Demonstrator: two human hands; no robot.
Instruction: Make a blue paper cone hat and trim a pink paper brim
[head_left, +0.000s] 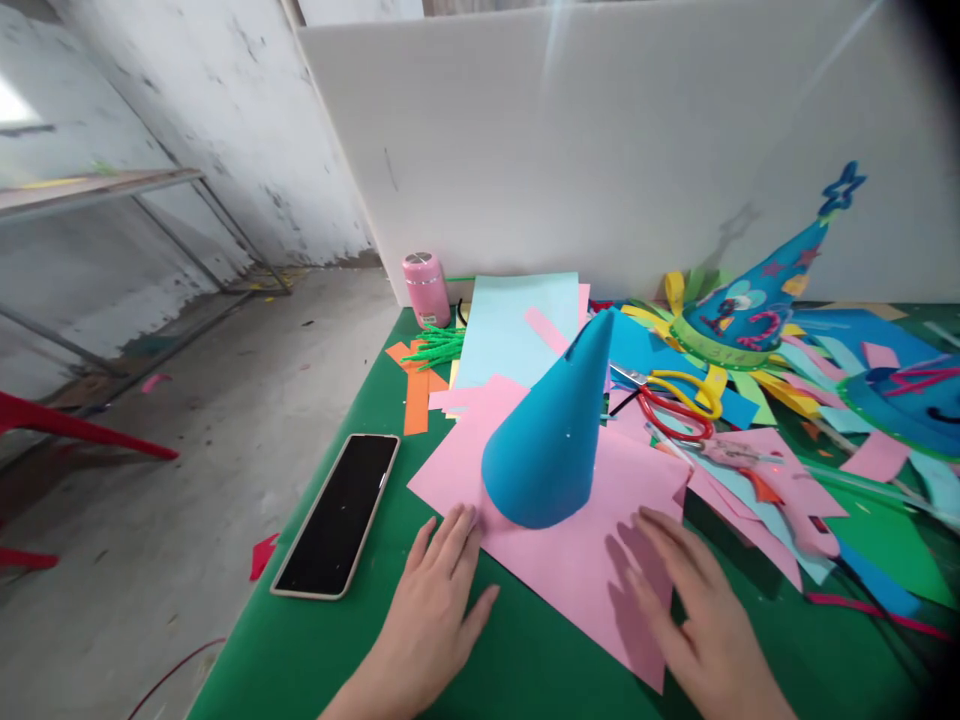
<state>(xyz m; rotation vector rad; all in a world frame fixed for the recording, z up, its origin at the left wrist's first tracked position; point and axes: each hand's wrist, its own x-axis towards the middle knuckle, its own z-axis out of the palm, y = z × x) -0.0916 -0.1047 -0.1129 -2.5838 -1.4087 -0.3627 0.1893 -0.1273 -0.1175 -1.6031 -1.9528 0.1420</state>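
A plain blue paper cone [551, 440] stands on a sheet of pink paper [577, 580], its tip leaning right. My left hand [439, 600] rests by the sheet's left edge, fingers stretched out and holding nothing. Above the right part of the sheet is my right hand [694, 605], fingers apart, casting a shadow on the paper. Neither hand touches the cone. Scissors [679, 405] with red and yellow handles lie just right of the cone. Beyond my right hand lies a pink glue gun [784, 490] with an orange trigger.
A phone [339, 515] lies left on the green table [322, 640]. Behind are a pink bottle [426, 290], green pipe cleaners [436, 347], orange strips [417, 395] and light blue paper [517, 320]. At right, a decorated party hat [754, 300] stands among paper scraps, near another blue hat [911, 405].
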